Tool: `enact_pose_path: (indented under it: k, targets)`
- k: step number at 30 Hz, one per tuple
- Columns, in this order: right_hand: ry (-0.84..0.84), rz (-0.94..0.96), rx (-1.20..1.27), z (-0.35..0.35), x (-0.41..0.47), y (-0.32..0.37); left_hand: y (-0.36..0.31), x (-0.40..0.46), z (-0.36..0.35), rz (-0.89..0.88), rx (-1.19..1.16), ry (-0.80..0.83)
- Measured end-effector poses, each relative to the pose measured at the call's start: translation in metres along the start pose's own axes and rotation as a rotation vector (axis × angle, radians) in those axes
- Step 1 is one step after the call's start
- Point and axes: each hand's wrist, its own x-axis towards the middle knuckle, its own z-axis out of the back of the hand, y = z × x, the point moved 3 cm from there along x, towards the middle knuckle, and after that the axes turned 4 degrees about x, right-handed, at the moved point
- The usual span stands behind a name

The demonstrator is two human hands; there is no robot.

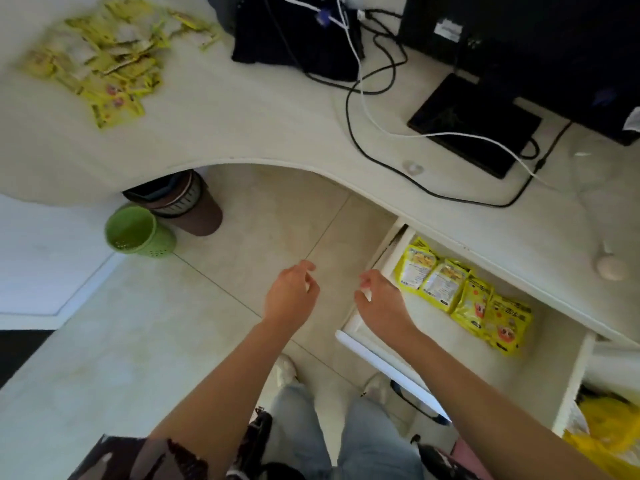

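Observation:
My left hand (291,292) hangs in the air above the floor tiles, fingers loosely curled and holding nothing. My right hand (381,299) hovers over the left corner of an open white drawer (360,344), fingers relaxed and empty. Inside the drawer lies a row of several yellow snack packets (464,296) along its back side. A blurred heap of similar yellow packets (100,53) is spread on the white desk (242,126) at the far left.
Black and white cables (360,109), a black flat device (474,123) and a dark monitor base sit on the desk's right. Under the desk stand a green bin (138,230) and a brown bin (194,209). A yellow bag (606,434) lies at lower right.

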Motion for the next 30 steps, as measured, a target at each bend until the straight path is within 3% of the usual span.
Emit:
enact_pose_path:
  k: [13, 30]
  targets:
    - [0.084, 0.132, -0.042, -0.132, 0.067, 0.184, 0.174, 0.033, 0.142, 0.251, -0.036, -0.158]
    - [0.194, 0.36, -0.205, -0.166, 0.258, 0.369, 0.251, 0.211, 0.279, 0.445, -0.086, -0.358]
